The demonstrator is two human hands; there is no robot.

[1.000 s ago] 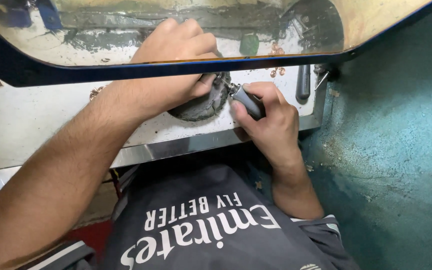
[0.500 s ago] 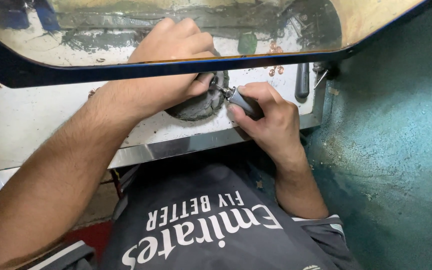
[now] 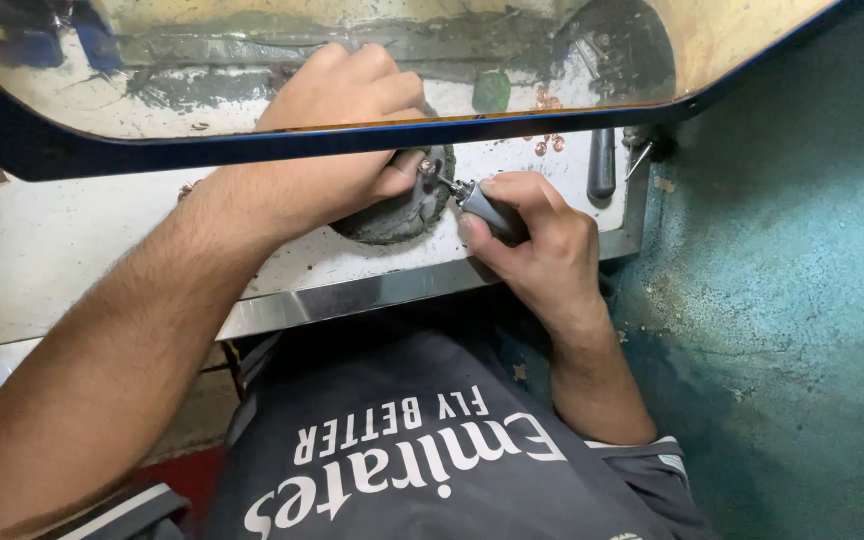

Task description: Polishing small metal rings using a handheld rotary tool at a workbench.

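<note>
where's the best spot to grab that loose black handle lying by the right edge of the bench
Grip the black handle around its middle, coming from above. It lies flat and apart from other things, pointing away from the person, so fingers can close across its narrow sides. The right hand is nearest.

The right hand (image 3: 542, 240) has crept a touch up and to the left along the table (image 3: 102, 260), bringing the grey-handled screwdriver (image 3: 487, 210) with it, so its metal tip now sits right at the rim of the dark round part (image 3: 397, 215), close by the left hand's (image 3: 337, 130) thumb. The left hand's thumb has curled a little tighter onto that rim as the tip arrived.
</note>
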